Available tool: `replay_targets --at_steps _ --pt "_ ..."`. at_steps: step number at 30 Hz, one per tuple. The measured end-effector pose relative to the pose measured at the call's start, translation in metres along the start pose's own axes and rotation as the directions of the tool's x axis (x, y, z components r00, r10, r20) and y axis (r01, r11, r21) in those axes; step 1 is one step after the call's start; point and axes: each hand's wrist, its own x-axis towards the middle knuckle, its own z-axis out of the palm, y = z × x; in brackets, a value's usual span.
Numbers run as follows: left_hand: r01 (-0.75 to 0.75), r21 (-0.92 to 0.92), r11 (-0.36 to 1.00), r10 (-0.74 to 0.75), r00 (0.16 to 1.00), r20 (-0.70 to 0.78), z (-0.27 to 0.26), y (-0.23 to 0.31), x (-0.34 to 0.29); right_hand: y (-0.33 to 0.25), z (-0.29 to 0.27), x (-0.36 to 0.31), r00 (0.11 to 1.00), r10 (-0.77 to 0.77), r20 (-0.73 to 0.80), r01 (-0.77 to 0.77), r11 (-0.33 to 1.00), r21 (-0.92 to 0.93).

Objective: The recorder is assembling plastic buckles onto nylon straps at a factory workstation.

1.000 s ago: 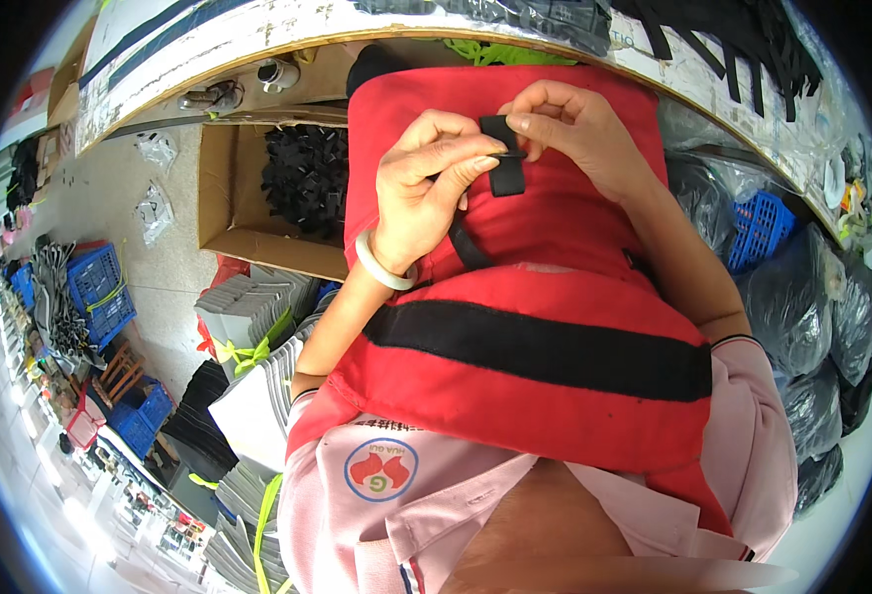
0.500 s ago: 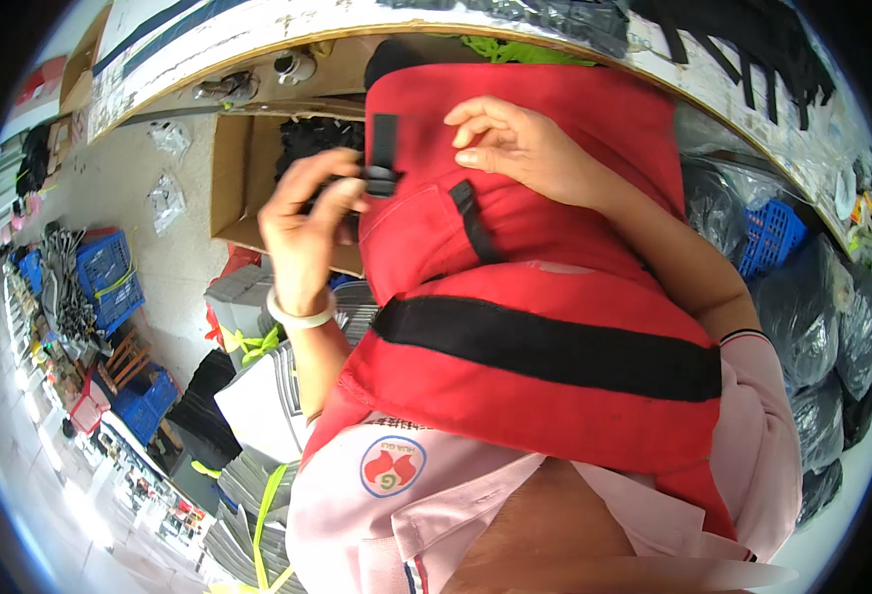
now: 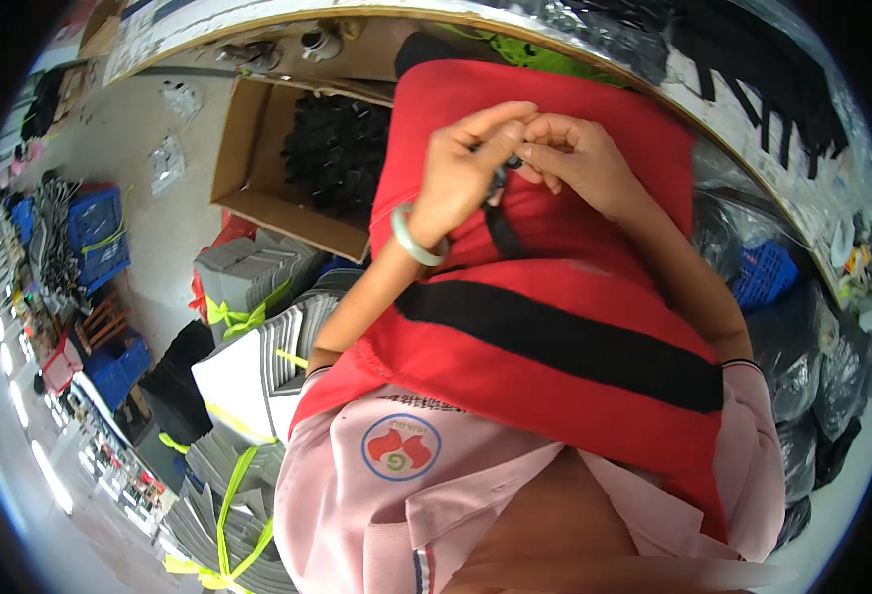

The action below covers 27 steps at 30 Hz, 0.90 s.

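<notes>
Above my lap, my left hand [image 3: 456, 173], with a pale bangle at its wrist, pinches a small black buckle piece [image 3: 497, 186] that its fingers partly cover. My right hand [image 3: 579, 163] meets it from the other side, thumb and fingertips closed at the far end of the same piece. Below the hands a black strap [image 3: 503, 236] lies against the red apron [image 3: 545, 228] over my lap. Whether this strap is joined to the piece in my fingers is hidden.
An open cardboard box [image 3: 248, 139] full of small black pieces [image 3: 332, 148] stands left of my lap. Bundles of grey sheets [image 3: 257, 262] tied with yellow-green strips are nearer. Ahead runs a table edge [image 3: 188, 49]; dark plastic bags [image 3: 792, 337] and a blue basket [image 3: 765, 275] are at right.
My left hand has moved right from beside the box, bringing a black piece to my right hand. My right hand, loosely open before, has closed its fingertips on it.
</notes>
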Motion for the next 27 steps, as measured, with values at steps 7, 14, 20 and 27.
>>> replay_targets --at_steps 7,14,20,27 --pt "0.193 0.006 0.981 -0.193 0.981 0.025 -0.017 -0.005 0.007 0.007 -0.020 -0.012 0.994 0.096 -0.052 -0.080 0.966 0.245" --pt "-0.156 0.693 0.704 -0.043 0.964 0.261 0.007 -0.011 0.023 0.014 -0.041 -0.013 0.971 -0.234 0.046 0.205 0.721 -0.662" --pt "0.266 0.088 0.960 -0.280 0.919 0.278 0.010 -0.027 0.039 -0.022 -0.089 -0.031 0.917 -0.317 -0.242 0.113 0.787 -0.606" --pt "0.540 -0.463 0.703 -0.462 0.841 0.281 0.005 -0.022 0.049 0.011 -0.240 -0.037 0.474 -0.700 -0.534 -0.463 0.318 -0.827"
